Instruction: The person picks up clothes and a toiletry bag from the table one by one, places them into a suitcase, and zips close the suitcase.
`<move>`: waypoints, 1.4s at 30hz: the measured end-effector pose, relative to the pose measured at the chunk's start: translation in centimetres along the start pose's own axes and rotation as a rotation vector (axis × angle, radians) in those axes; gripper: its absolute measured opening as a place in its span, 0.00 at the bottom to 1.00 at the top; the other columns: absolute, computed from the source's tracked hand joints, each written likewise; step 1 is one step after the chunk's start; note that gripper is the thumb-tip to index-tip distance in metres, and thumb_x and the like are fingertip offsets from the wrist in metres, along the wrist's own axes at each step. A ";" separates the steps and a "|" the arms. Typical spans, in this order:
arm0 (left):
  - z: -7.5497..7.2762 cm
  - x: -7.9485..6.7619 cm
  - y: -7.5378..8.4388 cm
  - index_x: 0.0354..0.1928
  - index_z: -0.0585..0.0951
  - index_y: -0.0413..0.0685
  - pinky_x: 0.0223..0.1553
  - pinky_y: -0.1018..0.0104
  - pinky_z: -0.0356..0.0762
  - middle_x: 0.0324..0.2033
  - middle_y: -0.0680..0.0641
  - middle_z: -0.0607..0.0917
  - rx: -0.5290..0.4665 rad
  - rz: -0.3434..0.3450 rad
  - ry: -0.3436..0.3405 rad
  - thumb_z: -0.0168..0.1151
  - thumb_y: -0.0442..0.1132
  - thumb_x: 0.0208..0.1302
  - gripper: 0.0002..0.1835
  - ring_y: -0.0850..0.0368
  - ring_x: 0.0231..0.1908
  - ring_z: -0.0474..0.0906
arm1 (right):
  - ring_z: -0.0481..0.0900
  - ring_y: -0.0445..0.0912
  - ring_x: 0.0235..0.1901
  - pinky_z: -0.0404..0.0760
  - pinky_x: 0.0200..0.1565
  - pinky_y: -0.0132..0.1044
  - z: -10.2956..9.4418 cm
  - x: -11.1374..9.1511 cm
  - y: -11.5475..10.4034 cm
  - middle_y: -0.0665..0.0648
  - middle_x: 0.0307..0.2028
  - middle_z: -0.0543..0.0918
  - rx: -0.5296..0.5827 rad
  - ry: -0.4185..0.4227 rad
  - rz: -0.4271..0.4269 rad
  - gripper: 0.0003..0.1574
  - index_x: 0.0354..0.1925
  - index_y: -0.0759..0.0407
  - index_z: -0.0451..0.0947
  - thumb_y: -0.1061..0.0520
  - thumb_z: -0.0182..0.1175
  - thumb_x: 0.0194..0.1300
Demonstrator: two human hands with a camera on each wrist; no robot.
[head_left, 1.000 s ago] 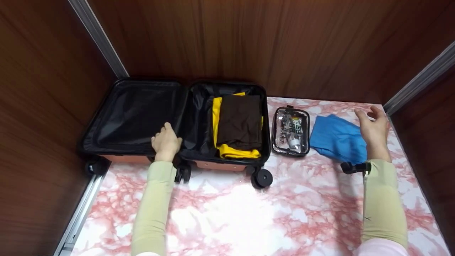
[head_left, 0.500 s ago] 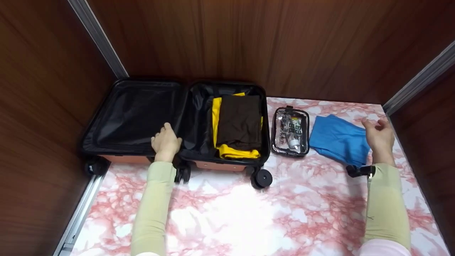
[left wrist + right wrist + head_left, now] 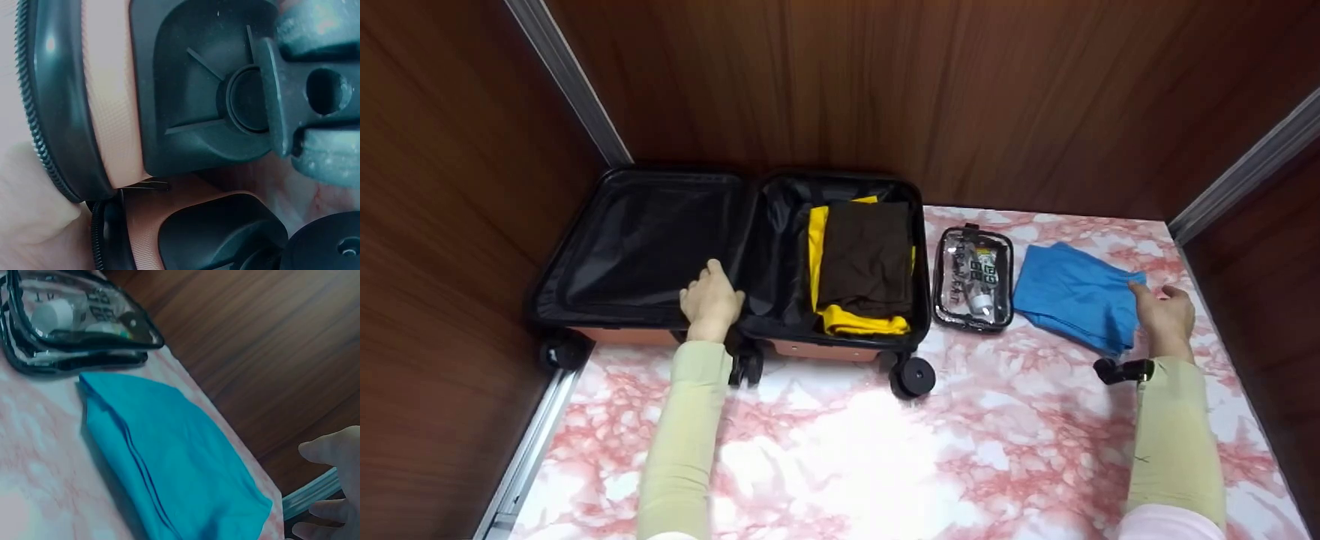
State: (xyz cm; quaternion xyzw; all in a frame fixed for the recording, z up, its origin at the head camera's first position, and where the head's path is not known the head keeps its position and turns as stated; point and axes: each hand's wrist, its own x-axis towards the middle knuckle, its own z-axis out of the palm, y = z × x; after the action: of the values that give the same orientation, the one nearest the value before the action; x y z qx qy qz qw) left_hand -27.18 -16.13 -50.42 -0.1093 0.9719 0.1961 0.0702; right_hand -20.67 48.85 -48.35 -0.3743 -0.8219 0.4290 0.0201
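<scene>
My left hand rests over the middle of an open suitcase, where its two halves meet. In the left wrist view, the hand lies against the zipped edge beside the wheel mounts. The right half holds a folded dark brown garment on top of yellow clothing. A folded blue cloth lies on the table to the right. My right hand is at its right edge, thumb and fingers apart; the right wrist view shows the hand with nothing between them.
A clear pouch with black trim, holding a white-capped tube, stands between suitcase and blue cloth. Suitcase wheels stick out toward the front. Brown wood-grain panels enclose the back and sides of the marbled table.
My right hand has moved down and toward me, from over the blue cloth to its right edge, uncovering more of it. The left hand has stayed on the suitcase.
</scene>
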 end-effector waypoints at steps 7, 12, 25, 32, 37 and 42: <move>-0.1 -0.1 0.0 0.74 0.57 0.37 0.66 0.41 0.58 0.68 0.33 0.70 0.001 -0.001 0.000 0.64 0.45 0.71 0.39 0.32 0.63 0.69 | 0.48 0.65 0.75 0.52 0.73 0.53 -0.3 -0.1 1.2 0.73 0.77 0.47 -0.032 -0.019 0.052 0.60 0.79 0.68 0.44 0.31 0.52 0.69; -0.1 -0.1 0.0 0.76 0.54 0.37 0.69 0.41 0.54 0.70 0.33 0.67 -0.008 -0.002 -0.024 0.62 0.45 0.73 0.40 0.31 0.65 0.66 | 0.47 0.66 0.75 0.54 0.72 0.56 -0.5 -0.2 2.1 0.75 0.76 0.44 -0.067 -0.073 0.079 0.67 0.79 0.70 0.41 0.28 0.56 0.65; -0.1 0.1 -0.1 0.75 0.56 0.37 0.67 0.42 0.57 0.68 0.33 0.70 0.006 -0.004 -0.012 0.63 0.45 0.72 0.39 0.32 0.63 0.68 | 0.77 0.59 0.53 0.81 0.51 0.46 0.7 0.3 4.6 0.80 0.58 0.70 -0.161 -0.164 0.050 0.73 0.74 0.81 0.46 0.26 0.62 0.61; 0.0 0.0 -0.1 0.75 0.55 0.37 0.68 0.41 0.56 0.69 0.33 0.69 0.010 -0.009 -0.020 0.63 0.45 0.72 0.40 0.32 0.64 0.68 | 0.79 0.48 0.30 0.81 0.30 0.38 1.8 -0.1 5.0 0.66 0.44 0.74 -0.159 -0.134 0.070 0.66 0.70 0.81 0.57 0.27 0.63 0.62; 0.0 0.0 -0.1 0.75 0.55 0.37 0.67 0.42 0.58 0.68 0.33 0.70 0.014 -0.003 -0.010 0.63 0.46 0.72 0.39 0.32 0.63 0.69 | 0.76 0.59 0.44 0.80 0.43 0.45 2.6 -0.2 5.1 0.72 0.43 0.76 -0.229 -0.076 0.042 0.55 0.56 0.81 0.71 0.29 0.62 0.64; 0.0 0.1 -0.1 0.74 0.55 0.37 0.66 0.42 0.59 0.68 0.32 0.70 0.014 0.000 -0.012 0.62 0.45 0.72 0.39 0.32 0.62 0.69 | 0.66 0.69 0.62 0.66 0.65 0.56 3.3 -0.1 5.5 0.82 0.62 0.67 -0.222 -0.038 0.032 0.55 0.65 0.83 0.65 0.36 0.63 0.64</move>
State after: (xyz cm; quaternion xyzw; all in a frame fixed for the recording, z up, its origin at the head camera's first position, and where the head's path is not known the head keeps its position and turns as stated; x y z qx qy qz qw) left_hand -27.21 -16.26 -50.45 -0.1075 0.9729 0.1899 0.0768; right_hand -18.43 48.43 -54.37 -0.3790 -0.8585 0.3426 -0.0438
